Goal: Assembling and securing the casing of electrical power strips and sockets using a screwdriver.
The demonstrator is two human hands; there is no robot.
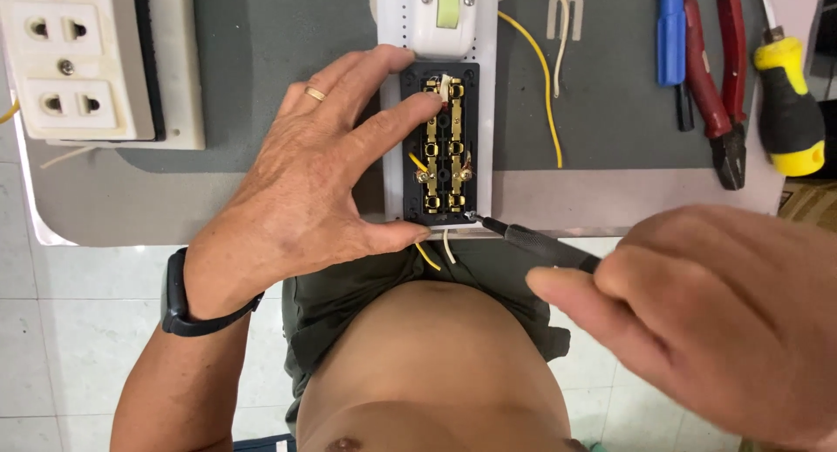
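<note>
Left hand (323, 173) flat, palm down, fingers spread, thumb tucked toward body, forearm angled in from lower left. Right hand (697, 317) low at right, fingers curled in a pinch grip, blurred.

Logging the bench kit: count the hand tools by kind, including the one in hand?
Screwdrivers: 3 — blue-handled, yellow-and-black, black one in the right hand
Pliers: 1 — red-handled pliers
Total: 4
</note>
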